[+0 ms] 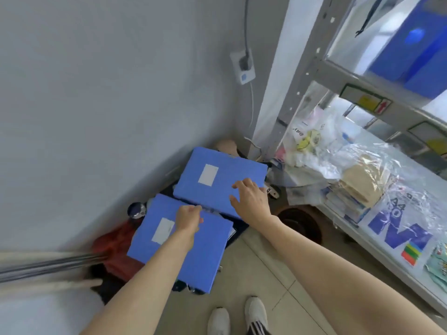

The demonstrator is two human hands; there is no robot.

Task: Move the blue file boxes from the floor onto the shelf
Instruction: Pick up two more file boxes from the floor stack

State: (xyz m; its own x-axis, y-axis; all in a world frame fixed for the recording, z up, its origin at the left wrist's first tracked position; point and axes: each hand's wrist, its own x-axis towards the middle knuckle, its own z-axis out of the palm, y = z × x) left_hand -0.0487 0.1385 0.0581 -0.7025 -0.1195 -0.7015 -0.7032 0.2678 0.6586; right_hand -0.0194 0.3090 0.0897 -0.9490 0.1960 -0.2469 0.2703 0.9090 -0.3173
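Observation:
Two blue file boxes with white labels lie flat in the floor corner by the wall. My left hand (188, 218) curls over the far edge of the near blue file box (191, 257). My right hand (251, 199) rests with spread fingers on the near right corner of the far blue file box (212, 187); whether it grips the edge I cannot tell. The grey metal shelf (312, 76) stands on the right. More blue boxes (416, 56) sit on its upper level.
The lower shelf level (377, 252) holds plastic bags, folded cloth and packets. A wall socket with a plugged cable (243, 66) is above the corner. Red cloth (113, 247), dark items and poles (48, 264) lie left of the boxes. My shoes (242, 315) stand on the tiled floor.

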